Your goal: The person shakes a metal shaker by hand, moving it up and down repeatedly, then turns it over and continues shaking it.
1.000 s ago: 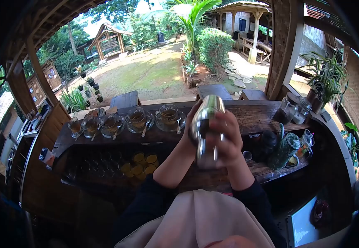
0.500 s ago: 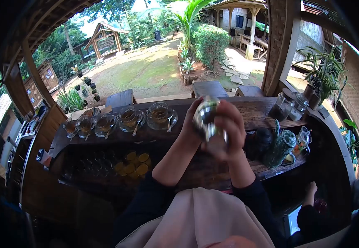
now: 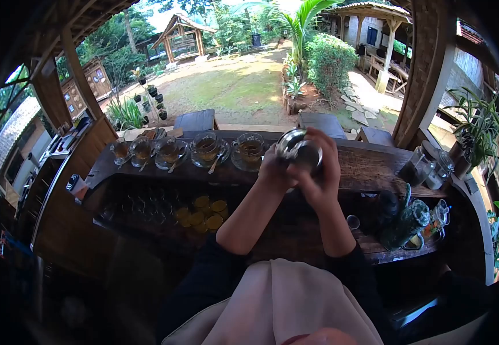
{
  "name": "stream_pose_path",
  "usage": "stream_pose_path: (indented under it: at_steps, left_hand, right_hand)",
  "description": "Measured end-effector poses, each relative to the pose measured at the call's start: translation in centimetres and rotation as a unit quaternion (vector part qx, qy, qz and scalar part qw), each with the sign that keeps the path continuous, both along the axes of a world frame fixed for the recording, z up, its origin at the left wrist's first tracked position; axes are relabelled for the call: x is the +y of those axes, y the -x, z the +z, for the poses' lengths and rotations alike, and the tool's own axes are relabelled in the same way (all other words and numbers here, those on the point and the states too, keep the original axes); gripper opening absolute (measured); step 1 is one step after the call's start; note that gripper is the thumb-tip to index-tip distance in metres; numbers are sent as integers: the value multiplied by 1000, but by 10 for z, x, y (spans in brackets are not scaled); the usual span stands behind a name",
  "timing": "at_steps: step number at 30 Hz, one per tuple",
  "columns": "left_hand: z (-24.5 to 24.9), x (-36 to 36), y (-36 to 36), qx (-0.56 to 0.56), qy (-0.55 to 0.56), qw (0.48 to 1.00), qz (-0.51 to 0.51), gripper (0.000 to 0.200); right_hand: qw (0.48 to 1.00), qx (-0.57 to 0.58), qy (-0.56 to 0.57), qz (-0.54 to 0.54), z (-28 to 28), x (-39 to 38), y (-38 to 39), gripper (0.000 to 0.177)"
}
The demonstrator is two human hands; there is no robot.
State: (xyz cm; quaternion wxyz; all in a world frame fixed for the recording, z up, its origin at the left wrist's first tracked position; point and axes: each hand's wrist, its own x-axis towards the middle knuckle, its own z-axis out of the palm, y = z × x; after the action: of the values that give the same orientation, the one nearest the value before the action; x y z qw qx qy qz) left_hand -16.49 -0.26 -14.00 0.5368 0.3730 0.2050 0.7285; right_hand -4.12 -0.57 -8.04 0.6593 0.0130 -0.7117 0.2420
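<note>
A shiny metal shaker (image 3: 302, 148) is held above the counter, its round end tipped towards me. My left hand (image 3: 276, 168) is closed around its left and lower side. From the right, my right hand (image 3: 326, 167) wraps over it, fingers across the top and thumb underneath. Parts of the shaker are hidden by the fingers. Just left of it, a glass cup of brown drink (image 3: 249, 148) stands on a saucer on the raised ledge, at the end of a row of similar cups (image 3: 205, 148) with spoons.
On the lower shelf are several glasses of yellow drink (image 3: 202, 215) beside empty glasses (image 3: 140, 204). A small glass (image 3: 353, 222), green pitcher (image 3: 413, 221) and glass jug (image 3: 440, 215) stand right. Lidded jars (image 3: 417, 163) are on the ledge. Stools (image 3: 196, 121) stand beyond.
The view has turned, so the counter appears farther right. The shaker has tilted and its round end now faces me, both hands still around it. Another person's hand at lower right is no longer visible.
</note>
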Motion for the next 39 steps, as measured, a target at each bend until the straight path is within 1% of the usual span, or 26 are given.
stream_pose_path:
  at_steps: [1, 2, 4, 5, 8, 10, 11, 13, 15, 17, 19, 21, 23, 24, 25, 26, 27, 29, 30, 31, 33, 34, 35, 36, 38, 39]
  left_hand:
    - [7, -2, 1, -294, 140, 944, -53, 45]
    - [11, -12, 3, -294, 134, 945, -45, 45]
    - [31, -46, 11, -257, -139, 889, -352, 46]
    - [42, -60, 22, -231, 0, 935, -269, 57]
    - [69, -98, 12, -233, -113, 907, -332, 67]
    - [51, -92, 20, -81, -375, 906, -180, 72]
    - [35, -97, 42, -104, -169, 961, -192, 65]
    - [10, -81, 73, -270, -57, 921, -276, 55]
    - [-5, -74, 73, -340, -30, 939, -36, 45]
    - [6, -111, 75, -308, -120, 936, -121, 43]
    - [42, -147, 76, -224, -39, 965, -128, 41]
    - [49, -176, 60, -185, -146, 965, -113, 55]
    - [42, -158, 58, -55, -384, 920, 46, 54]
    - [38, -165, 64, -129, -292, 948, 7, 53]
    - [33, -178, 67, -206, -192, 959, -30, 53]
    - [38, -178, 83, -313, -144, 917, -203, 50]
    - [13, -158, 108, -317, -179, 902, -232, 47]
    - [1, -158, 115, -345, -52, 929, 121, 44]
    - [-23, -154, 128, -146, -8, 962, 230, 42]
    - [2, -166, 119, -144, -16, 961, 236, 42]
    - [44, -202, 100, -254, 10, 966, 36, 40]
    - [47, -210, 96, -177, 35, 974, 136, 55]
    - [46, -223, 79, -141, -105, 982, 70, 62]
    - [34, -227, 71, -105, -167, 974, 114, 66]
    - [37, -217, 76, -27, -326, 940, 94, 72]
    - [30, -230, 90, -124, -152, 979, 51, 61]
  right_hand:
    - [985, 2, 172, 15, 0, -1, 9, 50]
    - [985, 1, 168, 24, 1, -5, 7, 50]
    - [998, -13, -55, -2, 22, -37, -9, 47]
    - [985, 11, -167, 46, 23, -52, -11, 37]
    - [872, 112, -469, 86, 9, -76, -4, 33]
    - [889, 161, -417, 103, -2, -76, 23, 34]
    - [904, 202, -361, 111, -7, -75, 36, 35]
    - [964, 19, -225, 143, -1, -47, 52, 38]
    - [975, -68, 137, 158, -7, -40, 86, 47]
    - [980, -74, 30, 183, 9, -58, 71, 42]
    - [949, -22, -225, 222, 23, -87, 54, 32]
    - [902, 119, -354, 216, 15, -119, 52, 28]
    - [872, 147, -410, 222, 15, -113, 58, 27]
    - [842, 173, -462, 217, 12, -111, 63, 27]
    - [899, 133, -328, 258, 1, -112, 75, 26]
    - [905, 38, -329, 267, 1, -89, 90, 28]
    - [932, -23, -237, 274, 4, -83, 110, 31]
    - [966, -88, 16, 244, -7, -82, 144, 44]
    - [963, -83, 40, 253, -5, -86, 140, 45]
    - [961, -72, 59, 262, 2, -91, 132, 45]
    - [951, -38, -134, 277, 17, -105, 98, 43]
    - [925, 49, -190, 324, 11, -114, 91, 38]
    - [888, 134, -240, 370, 6, -122, 90, 34]
    - [883, 137, -234, 383, 3, -130, 99, 34]
    - [785, 410, -313, 343, -7, -144, 127, 28]
    - [839, 279, -320, 340, -12, -127, 127, 27]
